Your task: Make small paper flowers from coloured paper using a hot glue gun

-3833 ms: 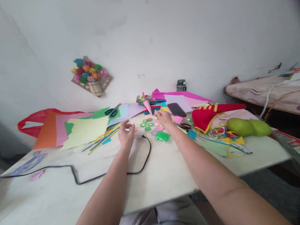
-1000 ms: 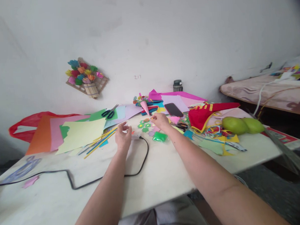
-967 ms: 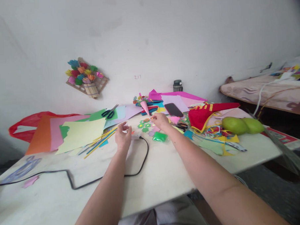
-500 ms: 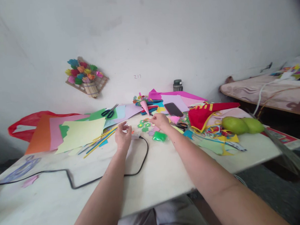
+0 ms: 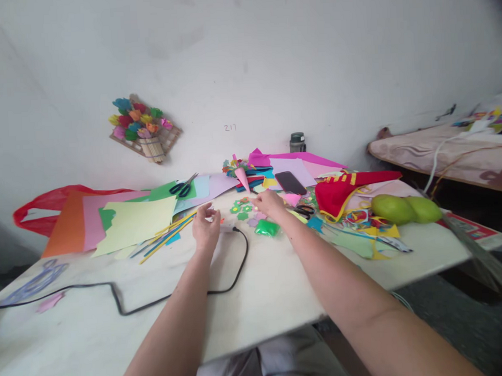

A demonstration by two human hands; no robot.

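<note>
Over the middle of the table, my right hand [image 5: 269, 205] has its fingers pinched together at the edge of a group of small green paper flowers [image 5: 239, 208]. A small orange-red paper flower [image 5: 244, 200] lies by its fingertips; what the pinch holds, if anything, is too small to tell. My left hand [image 5: 206, 227] hovers with loosely curled fingers apart, nothing seen in them. Beside it lie yellow and blue paper strips [image 5: 164, 240] and the end of a white device [image 5: 226, 228] with a black cord. A green packet [image 5: 266, 228] rests just below my right hand.
Behind stand a pink paper cone with flowers [image 5: 242, 177] and a phone [image 5: 290, 183]. Coloured sheets [image 5: 136, 223] and scissors [image 5: 183, 187] lie left. Right are scissors [image 5: 305, 210], a red cloth [image 5: 337, 198] and green fruits [image 5: 405, 208]. A black cord [image 5: 156, 303] crosses the front.
My right hand has shifted very slightly, its fingertips drawing a little right from the orange-red flower. My left hand stays in place.
</note>
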